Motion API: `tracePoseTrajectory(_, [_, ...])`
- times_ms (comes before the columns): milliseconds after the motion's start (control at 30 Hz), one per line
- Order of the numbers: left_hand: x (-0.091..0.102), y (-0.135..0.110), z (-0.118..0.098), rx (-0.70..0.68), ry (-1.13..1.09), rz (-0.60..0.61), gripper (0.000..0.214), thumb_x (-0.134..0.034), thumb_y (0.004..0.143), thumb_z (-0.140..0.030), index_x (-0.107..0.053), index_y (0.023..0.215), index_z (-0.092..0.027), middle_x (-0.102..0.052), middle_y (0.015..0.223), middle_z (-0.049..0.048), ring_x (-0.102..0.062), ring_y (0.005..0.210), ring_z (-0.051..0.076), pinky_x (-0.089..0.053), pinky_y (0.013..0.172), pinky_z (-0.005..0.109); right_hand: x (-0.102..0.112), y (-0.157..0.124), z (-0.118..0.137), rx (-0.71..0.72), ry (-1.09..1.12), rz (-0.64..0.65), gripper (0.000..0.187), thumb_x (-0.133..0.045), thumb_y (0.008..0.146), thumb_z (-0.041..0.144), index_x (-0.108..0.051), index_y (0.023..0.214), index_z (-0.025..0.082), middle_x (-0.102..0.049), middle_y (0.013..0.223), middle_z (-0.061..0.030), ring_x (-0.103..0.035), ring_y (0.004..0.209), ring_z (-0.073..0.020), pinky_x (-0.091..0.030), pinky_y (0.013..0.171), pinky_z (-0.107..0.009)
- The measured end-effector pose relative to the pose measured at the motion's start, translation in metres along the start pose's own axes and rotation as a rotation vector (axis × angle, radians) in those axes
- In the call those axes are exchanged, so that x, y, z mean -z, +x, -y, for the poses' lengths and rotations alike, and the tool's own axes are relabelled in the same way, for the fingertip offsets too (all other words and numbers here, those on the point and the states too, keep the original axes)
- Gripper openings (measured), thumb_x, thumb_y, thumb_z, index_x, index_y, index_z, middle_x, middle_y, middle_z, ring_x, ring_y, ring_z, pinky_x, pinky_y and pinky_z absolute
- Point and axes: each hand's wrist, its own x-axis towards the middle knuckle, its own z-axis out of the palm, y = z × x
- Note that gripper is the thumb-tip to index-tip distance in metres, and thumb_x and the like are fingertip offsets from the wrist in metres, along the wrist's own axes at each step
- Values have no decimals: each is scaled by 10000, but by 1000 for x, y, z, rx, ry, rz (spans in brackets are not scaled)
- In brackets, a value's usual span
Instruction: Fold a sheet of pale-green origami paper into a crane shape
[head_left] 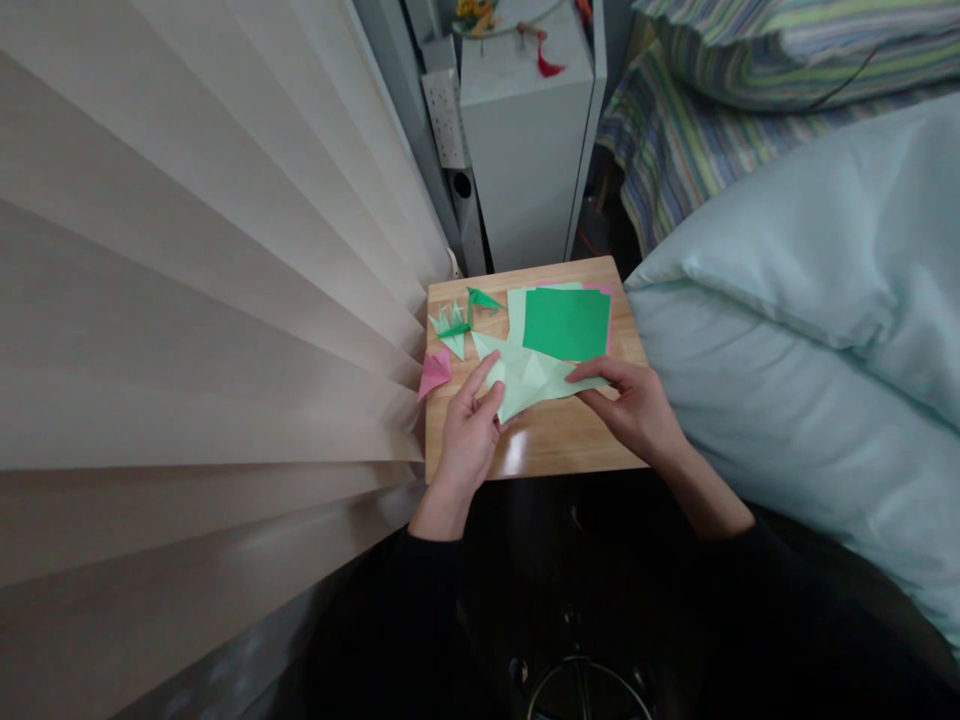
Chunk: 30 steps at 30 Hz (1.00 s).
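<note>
A pale green sheet of origami paper [529,378], creased and partly folded, is held above a small wooden table [577,435]. My left hand [472,420] grips its left side between thumb and fingers. The right corner is pinched by my right hand [626,400]. Just behind lies a stack of square paper with a dark green sheet [568,322] on top and pale green and pink edges showing under it. To the left sit folded paper pieces: a dark green one [484,299], a pale green one [452,325] and a pink one [435,373].
A cream pleated curtain [225,300] hangs close along the table's left side. Light blue bedding [787,300] borders the right. Behind the table stands a white cabinet [529,160] with a red tassel [549,68] on top. Striped bedding [697,150] lies at the back right.
</note>
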Motion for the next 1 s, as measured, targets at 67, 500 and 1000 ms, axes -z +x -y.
tracePoseTrajectory(67, [-1, -1, -1, 59, -33, 26, 544, -868, 778, -316, -716, 1298, -274, -779, 947, -1, -765, 918, 163, -648, 734, 257, -1, 0, -2, -40, 31, -19, 94, -699, 853, 218, -778, 902, 231, -810, 952, -41, -754, 934, -243, -582, 906, -411])
tracePoseTrajectory(500, [-2, -2, -1, 82, -58, -1, 830, -823, 828, -236, -451, 1563, -337, -783, 979, -13, -765, 858, 154, -670, 807, 334, -5, -3, 1, -26, -58, -145, 124, -692, 857, 189, -774, 934, 241, -816, 970, -30, -757, 941, -233, -591, 897, -408])
tracePoseTrajectory(1000, [-5, -2, 1, 196, -155, -81, 450, -788, 825, -169, -577, 1221, -202, -756, 921, 29, -727, 728, 142, -619, 731, 297, -8, -5, 2, 38, -73, -232, 139, -681, 869, 188, -765, 956, 256, -808, 990, -37, -751, 973, -247, -594, 911, -435])
